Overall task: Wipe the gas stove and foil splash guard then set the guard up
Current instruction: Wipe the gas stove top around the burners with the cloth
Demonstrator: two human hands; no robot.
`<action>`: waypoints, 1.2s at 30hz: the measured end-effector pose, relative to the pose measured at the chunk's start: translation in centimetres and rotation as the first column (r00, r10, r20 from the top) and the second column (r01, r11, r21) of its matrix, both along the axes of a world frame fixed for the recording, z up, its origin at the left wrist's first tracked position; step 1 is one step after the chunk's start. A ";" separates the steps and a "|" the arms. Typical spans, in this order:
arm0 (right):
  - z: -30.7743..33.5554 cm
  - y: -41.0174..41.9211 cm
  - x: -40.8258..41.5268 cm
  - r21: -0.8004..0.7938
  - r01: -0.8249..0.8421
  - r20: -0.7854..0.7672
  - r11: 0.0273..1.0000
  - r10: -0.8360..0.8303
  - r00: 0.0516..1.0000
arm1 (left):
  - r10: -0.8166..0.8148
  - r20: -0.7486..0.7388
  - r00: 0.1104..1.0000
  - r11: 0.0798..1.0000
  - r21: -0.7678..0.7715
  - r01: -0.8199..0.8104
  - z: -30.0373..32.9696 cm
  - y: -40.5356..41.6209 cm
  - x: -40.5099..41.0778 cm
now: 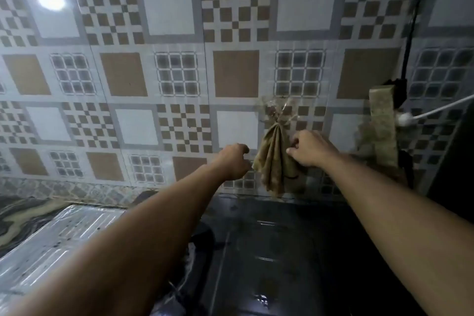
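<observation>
A brownish cloth hangs bunched from a hook on the tiled wall. My left hand reaches up with curled fingers that meet the cloth's lower left corner. My right hand is at the cloth's right edge and pinches it with curled fingers and thumb. The foil splash guard lies flat on the counter at the lower left, spotted with dark specks. The black glass top of the gas stove is below my arms; its burners are hidden.
A folded green-brown towel hangs on the wall to the right of the cloth. A black cable runs down the wall, and a white cord crosses at the right. A marbled counter shows at the far left.
</observation>
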State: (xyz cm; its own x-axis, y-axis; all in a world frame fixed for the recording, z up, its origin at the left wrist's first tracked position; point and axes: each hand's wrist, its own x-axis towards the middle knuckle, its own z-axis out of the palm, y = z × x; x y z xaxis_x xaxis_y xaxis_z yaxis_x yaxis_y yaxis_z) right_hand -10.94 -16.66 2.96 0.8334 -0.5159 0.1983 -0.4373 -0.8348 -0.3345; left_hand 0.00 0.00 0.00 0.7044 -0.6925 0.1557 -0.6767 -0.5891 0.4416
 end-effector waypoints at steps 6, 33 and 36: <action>-2.3 -1.0 2.0 0.175 0.033 0.098 0.984 -0.051 0.994 | 0.019 -0.191 0.981 0.991 -0.128 -0.044 -1.8 -4.0 1.4; 4.6 4.3 -3.4 0.619 -0.349 0.340 0.704 0.161 0.927 | 0.053 -0.453 0.890 0.665 -0.649 -0.370 10.0 9.5 -1.0; 4.8 5.8 -3.4 0.579 -0.346 0.321 0.738 0.184 0.929 | 0.027 -0.446 0.894 0.669 -0.656 -0.348 11.1 11.4 -1.9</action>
